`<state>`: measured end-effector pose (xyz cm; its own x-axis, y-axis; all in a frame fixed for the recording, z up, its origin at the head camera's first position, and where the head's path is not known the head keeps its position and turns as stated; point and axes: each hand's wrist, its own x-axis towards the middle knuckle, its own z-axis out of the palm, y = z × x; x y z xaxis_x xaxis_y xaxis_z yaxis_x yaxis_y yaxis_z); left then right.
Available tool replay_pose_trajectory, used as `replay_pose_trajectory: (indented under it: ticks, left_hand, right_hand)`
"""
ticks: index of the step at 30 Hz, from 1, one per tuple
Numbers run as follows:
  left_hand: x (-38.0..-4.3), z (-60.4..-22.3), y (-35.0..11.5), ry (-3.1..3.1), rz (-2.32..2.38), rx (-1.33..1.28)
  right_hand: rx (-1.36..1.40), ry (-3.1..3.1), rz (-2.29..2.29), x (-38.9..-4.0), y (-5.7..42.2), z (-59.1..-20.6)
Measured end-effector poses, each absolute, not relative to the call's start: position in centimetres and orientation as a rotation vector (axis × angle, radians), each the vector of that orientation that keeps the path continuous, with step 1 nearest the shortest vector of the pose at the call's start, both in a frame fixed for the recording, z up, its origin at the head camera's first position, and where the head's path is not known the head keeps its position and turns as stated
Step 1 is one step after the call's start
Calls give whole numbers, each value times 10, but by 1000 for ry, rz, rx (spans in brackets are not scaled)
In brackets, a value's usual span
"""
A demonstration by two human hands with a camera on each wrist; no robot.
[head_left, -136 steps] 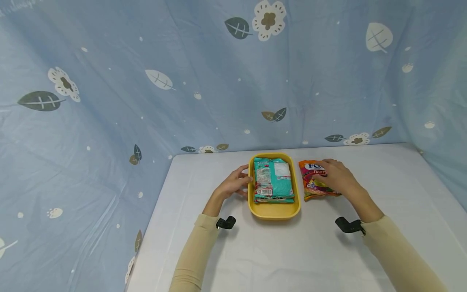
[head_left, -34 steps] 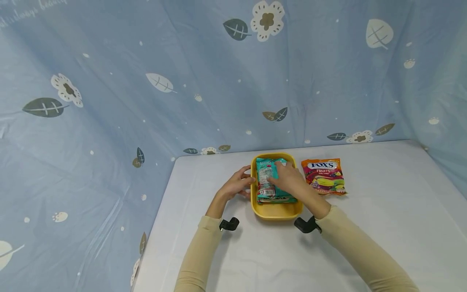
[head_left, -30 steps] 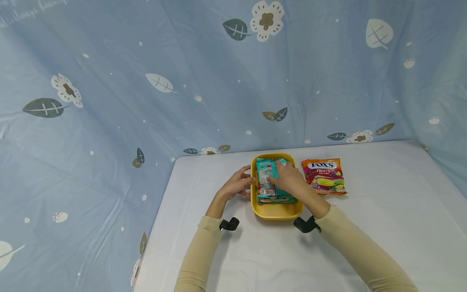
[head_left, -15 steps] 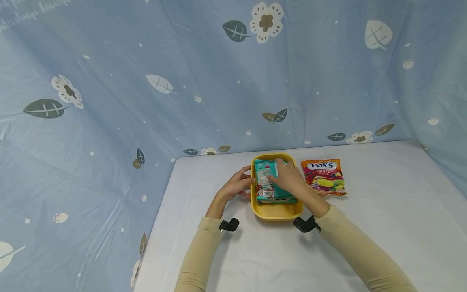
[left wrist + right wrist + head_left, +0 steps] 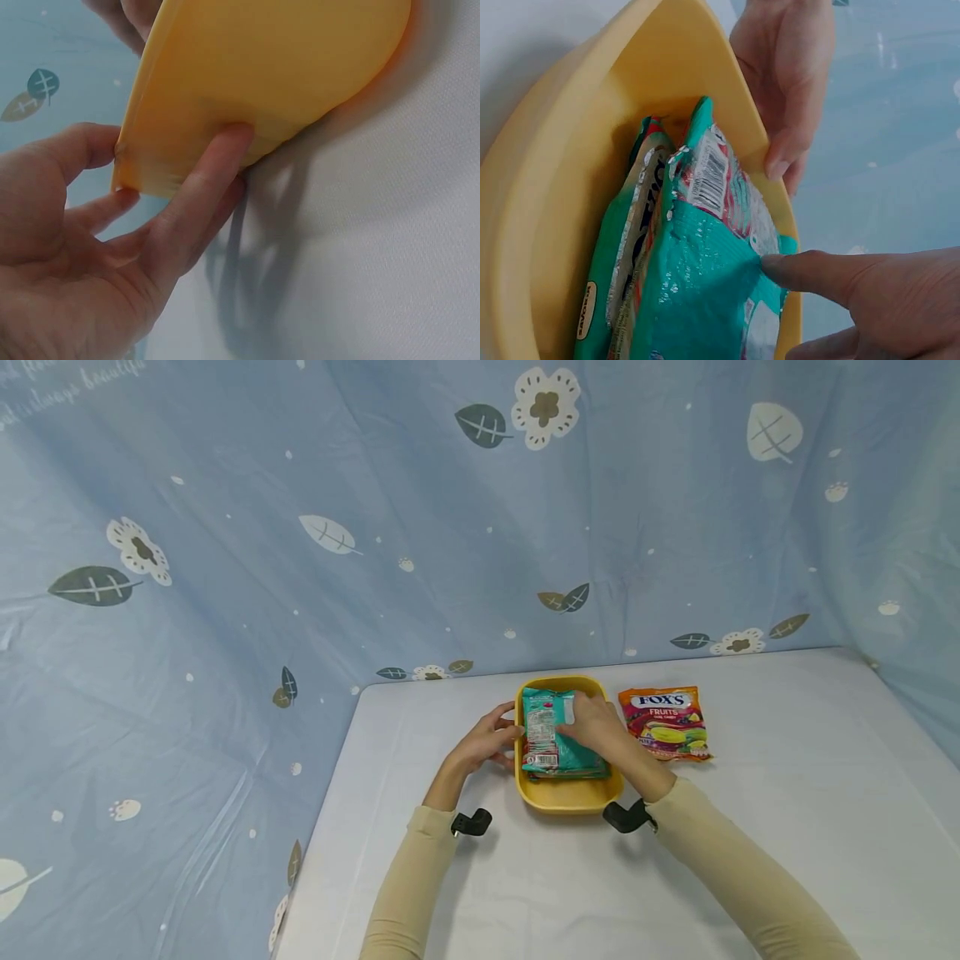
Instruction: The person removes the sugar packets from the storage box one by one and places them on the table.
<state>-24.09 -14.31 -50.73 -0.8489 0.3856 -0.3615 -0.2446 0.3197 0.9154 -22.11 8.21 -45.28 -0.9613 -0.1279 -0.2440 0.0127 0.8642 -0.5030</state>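
A yellow plastic tub (image 5: 568, 807) stands on the white table. My left hand (image 5: 483, 743) holds its left wall, thumb at the rim and fingers against the outside, as the left wrist view shows. Teal packets lie stacked in the tub; the top teal packet (image 5: 697, 277) has its barcode side up, with another teal packet (image 5: 611, 247) under it. My right hand (image 5: 596, 724) reaches in over the top packet, and one straight digit presses its surface in the right wrist view. An orange and purple Fox's candy bag (image 5: 665, 724) lies flat right of the tub.
The white table (image 5: 555, 893) meets a blue leaf-patterned cloth (image 5: 420, 560) behind the tub and along the left. A black wrist camera (image 5: 472, 822) is strapped to the left wrist, and another black camera (image 5: 627, 817) to the right.
My right hand went from the candy bag into the tub. Lately the top teal packet has shifted slightly left under it. My left hand stays on the tub's wall.
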Motion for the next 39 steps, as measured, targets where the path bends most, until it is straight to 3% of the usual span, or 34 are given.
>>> replay_pose_trajectory:
  ticks: [12, 39]
  left_hand:
    - [-239, -507, -143, 2051, 1579, 138]
    - [-241, -506, -143, 2066, 1563, 125]
  right_hand:
    - [-124, 2783, -546, -220, 70, -457]
    - [-104, 2646, -904, -225, 92, -455]
